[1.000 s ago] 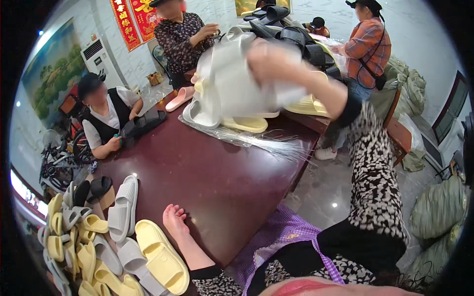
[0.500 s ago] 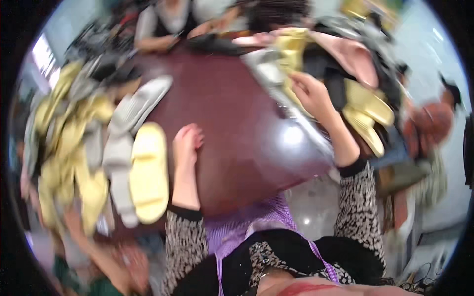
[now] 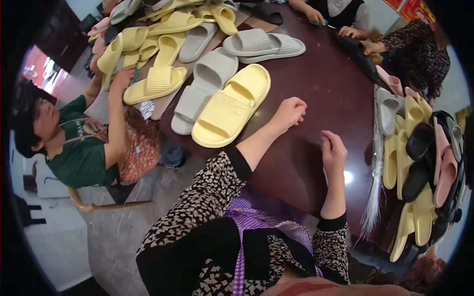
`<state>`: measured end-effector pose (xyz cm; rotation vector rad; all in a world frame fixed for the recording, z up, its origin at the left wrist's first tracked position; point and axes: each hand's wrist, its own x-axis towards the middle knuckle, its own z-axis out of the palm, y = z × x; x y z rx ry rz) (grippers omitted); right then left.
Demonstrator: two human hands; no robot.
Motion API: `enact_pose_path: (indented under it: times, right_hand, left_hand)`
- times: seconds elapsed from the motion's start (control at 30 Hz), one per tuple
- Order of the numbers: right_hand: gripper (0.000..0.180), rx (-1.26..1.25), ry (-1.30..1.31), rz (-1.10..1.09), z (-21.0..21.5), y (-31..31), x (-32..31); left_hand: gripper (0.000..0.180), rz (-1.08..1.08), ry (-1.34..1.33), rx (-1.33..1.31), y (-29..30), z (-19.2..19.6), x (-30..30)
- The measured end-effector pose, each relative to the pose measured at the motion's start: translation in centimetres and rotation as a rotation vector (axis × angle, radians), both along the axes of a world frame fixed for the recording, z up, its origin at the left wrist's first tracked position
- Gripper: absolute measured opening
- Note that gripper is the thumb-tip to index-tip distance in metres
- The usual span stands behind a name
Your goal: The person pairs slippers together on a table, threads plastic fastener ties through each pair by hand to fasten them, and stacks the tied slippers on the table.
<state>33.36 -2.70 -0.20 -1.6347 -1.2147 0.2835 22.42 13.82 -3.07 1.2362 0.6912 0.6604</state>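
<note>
My left hand (image 3: 290,112) hovers over the dark red table (image 3: 306,74), its fingers curled in; whatever may be inside them is hidden. Nearest to it is a yellow slipper (image 3: 232,107) with a ribbed strap, lying beside my left forearm. Grey slippers (image 3: 210,74) touch it on the far left side, and another grey pair (image 3: 264,43) lies beyond. My right hand (image 3: 334,148) is held up over the table, thumb and fingers bent together, and any thin thing in them is too small to make out. To its right runs a bundle of clear plastic strands (image 3: 374,182).
Yellow and grey slippers (image 3: 168,24) heap at the far left. More yellow, black and pink slippers (image 3: 419,163) pile along the right edge. A co-worker in green (image 3: 79,143) sits at the left; other people's hands (image 3: 350,32) work across the table, near a black slipper (image 3: 358,56).
The view has swung, so the table now appears turned. My right hand has come away from the strands and slippers on the right, toward my left hand.
</note>
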Motion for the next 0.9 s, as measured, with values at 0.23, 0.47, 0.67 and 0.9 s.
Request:
enact_pose_path:
  times: [0.23,0.47,0.67,0.9]
  right_hand:
    - [0.013,0.059,-0.249,0.023,0.0,0.4,0.1]
    - [0.013,0.050,-0.225,0.012,-1.2,0.9,0.4]
    - [0.013,0.040,-0.175,0.014,-1.3,0.4,0.4]
    - [0.015,0.091,-0.270,0.028,-2.4,0.4,0.7]
  left_hand:
    - [0.022,-0.018,0.096,0.150,0.0,0.0,-0.1]
    - [0.019,0.287,0.065,0.855,-4.4,4.7,-5.1]
    - [0.026,0.631,0.375,1.284,-5.6,5.9,-14.8]
    - [0.029,0.837,0.563,1.058,-5.4,2.8,-23.0]
